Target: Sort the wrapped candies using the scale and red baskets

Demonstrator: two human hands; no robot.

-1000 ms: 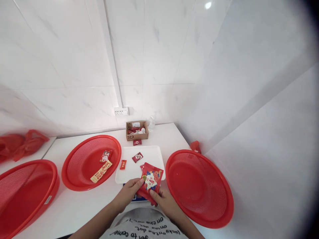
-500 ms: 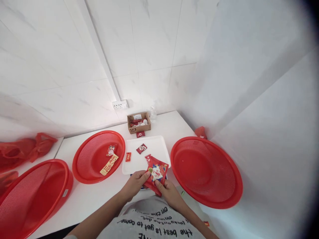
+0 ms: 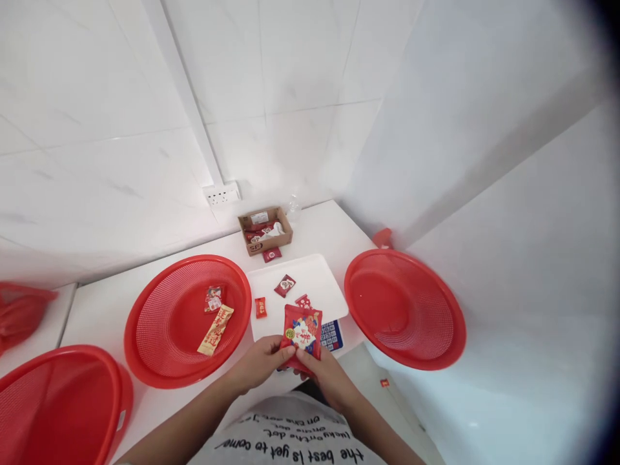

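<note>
Both hands hold one red snack packet (image 3: 304,332) with a printed front facing up, above the near edge of the white tray (image 3: 320,271). My left hand (image 3: 261,363) pinches its lower left side, thumb on the front. My right hand (image 3: 327,374) grips the lower right, its thumb also on top. Behind the packet, on the tray, lie a dark red small packet (image 3: 285,285), an orange-red small packet (image 3: 261,307) and a red-and-white packet (image 3: 303,301), partly hidden by the held one. A blue card with numbers (image 3: 331,336) shows at the tray's near edge.
A red basket (image 3: 145,323) at left holds a long yellow packet (image 3: 216,330) and a small packet (image 3: 213,299). Other red baskets stand at right (image 3: 358,323) and near left (image 3: 116,394). Behind the tray is a cardboard box (image 3: 268,246) of packets, with a red packet (image 3: 272,254) before it.
The held packet has turned more upright and square to me, and both hands have shifted slightly with it. My view has shifted, so more of the blue card shows.
</note>
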